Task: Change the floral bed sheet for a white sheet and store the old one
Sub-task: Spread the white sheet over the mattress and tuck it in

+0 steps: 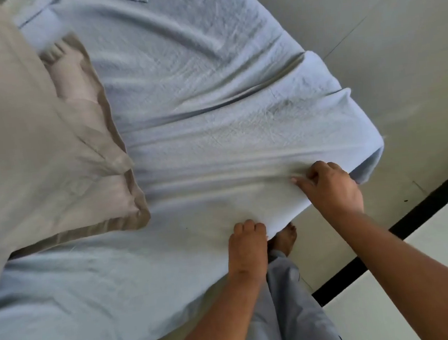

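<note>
The white sheet (212, 111), bluish in this light, lies spread over the bed (367, 164), wrinkled, with long folds running toward the bed's near corner. At the bed's near edge, beside that corner, both hands grip the sheet. The left hand (246, 239) is curled into a fist round the sheet's hem where it hangs over the edge. The right hand (331, 186), closer to the corner, has its fingers bent into the fabric and bunches it up. A beige pillow (95, 164) with a flat border rests on the bed's left part. Below the bed's edge, a bare foot (284, 239) stands on the grey floor (397, 59).
</note>
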`<state>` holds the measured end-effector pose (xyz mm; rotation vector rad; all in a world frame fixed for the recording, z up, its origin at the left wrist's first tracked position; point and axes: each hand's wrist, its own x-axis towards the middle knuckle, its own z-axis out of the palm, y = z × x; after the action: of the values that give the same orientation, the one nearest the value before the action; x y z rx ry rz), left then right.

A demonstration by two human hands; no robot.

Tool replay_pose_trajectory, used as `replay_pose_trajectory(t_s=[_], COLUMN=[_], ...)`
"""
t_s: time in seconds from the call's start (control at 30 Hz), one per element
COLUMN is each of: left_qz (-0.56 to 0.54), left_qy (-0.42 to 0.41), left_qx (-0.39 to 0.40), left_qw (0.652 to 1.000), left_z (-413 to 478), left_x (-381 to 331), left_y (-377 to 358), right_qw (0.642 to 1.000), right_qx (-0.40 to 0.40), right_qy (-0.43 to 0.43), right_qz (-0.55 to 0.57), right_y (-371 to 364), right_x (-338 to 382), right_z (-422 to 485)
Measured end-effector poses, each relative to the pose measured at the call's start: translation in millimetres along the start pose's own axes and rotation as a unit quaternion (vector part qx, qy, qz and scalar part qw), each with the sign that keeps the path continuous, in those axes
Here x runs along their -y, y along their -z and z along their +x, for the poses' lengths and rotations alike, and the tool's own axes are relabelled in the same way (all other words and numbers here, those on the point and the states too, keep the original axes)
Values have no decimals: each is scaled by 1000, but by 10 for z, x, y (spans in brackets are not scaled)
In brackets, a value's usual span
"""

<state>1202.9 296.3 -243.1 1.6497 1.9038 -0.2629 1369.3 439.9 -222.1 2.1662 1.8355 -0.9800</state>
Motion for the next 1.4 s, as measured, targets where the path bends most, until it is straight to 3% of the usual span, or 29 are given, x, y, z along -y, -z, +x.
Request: replay_pose_trajectory(t_s=[0.2, 0.43, 0.63, 0.77, 0.87, 1.1, 1.3, 1.4], left_qz=[-132, -225, -334, -371, -376, -314, -299, -314], left_qy=[-74, -59, 101, 326, 409, 505, 478, 487], left_qx=[84, 135, 23, -97, -133, -140, -121, -141], left_qw=[985, 963, 937, 864, 820, 792, 817, 803], left_z=[-49, -160, -947, -1725, -2158, -3088, -3852, -4395], left_x=[-192, -132, 366, 1086, 1570, 2942, 4053, 4633], left_y=[20, 338, 336, 310, 467, 785, 730, 704], right_qw=[999, 988, 942, 910, 896, 824, 797, 781], right_qx=[39, 75, 113, 181, 197, 189, 166, 155], right_qy=[9, -2, 153, 271, 318, 444, 476, 488], right_qz=[-9, -134, -276, -255, -241, -297, -334, -358], right_y=[-27, -62, -264, -490, -664, -1222, -1867, -2255], right_x=[-35, 182, 627, 1287, 1624, 2700, 3602, 4110], right_z=[115, 38, -656, -1289, -1679, -2597, -3450, -3997])
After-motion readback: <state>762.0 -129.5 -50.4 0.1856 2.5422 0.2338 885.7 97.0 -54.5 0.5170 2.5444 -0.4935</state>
